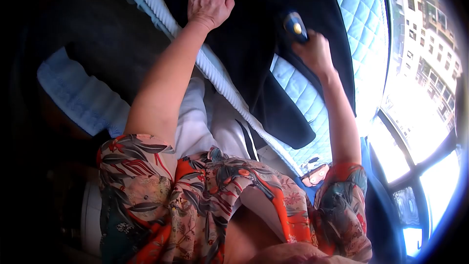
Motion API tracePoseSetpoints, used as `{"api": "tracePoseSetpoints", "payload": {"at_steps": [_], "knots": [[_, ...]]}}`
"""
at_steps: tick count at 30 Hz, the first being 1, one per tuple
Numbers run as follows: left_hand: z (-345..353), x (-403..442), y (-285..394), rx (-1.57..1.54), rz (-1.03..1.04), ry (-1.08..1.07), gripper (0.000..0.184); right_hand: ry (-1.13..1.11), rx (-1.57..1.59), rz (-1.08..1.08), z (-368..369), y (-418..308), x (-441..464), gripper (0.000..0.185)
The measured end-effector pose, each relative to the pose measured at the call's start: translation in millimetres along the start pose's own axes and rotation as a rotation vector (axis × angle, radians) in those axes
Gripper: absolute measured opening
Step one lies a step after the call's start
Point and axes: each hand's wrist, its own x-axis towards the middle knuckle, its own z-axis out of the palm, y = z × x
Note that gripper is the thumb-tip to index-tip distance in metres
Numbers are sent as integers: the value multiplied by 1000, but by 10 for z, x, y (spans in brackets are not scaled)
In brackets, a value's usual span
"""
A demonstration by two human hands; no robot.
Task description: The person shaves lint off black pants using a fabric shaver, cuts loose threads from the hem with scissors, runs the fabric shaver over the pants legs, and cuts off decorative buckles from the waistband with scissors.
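Note:
A black garment lies spread over a light blue quilted cover. Flat on its upper part rests my left hand, fingers spread, holding nothing. To the right, my right hand is wrapped round a small dark blue handheld device with a yellow spot, held over or against the black fabric. The device is slightly blurred, so I cannot tell whether it touches the cloth. A black sleeve-like part of the garment hangs toward me across the quilting.
On the right is a large window with buildings outside. A pale blue ruffled cloth lies at the left. The cover's corded white edge runs diagonally in front of me. Near my right elbow is a small patterned item.

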Motion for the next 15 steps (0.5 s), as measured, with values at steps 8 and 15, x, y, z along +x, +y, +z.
{"api": "tracePoseSetpoints", "payload": {"at_steps": [8, 15], "knots": [[-19, 0, 0, 9, -12, -6, 52, 146, 14, -92, -18, -594, 518, 37], [-15, -4, -8, -10, -19, -24, 53, 27, -127, -85, 134, -198, -44, 43]]}}
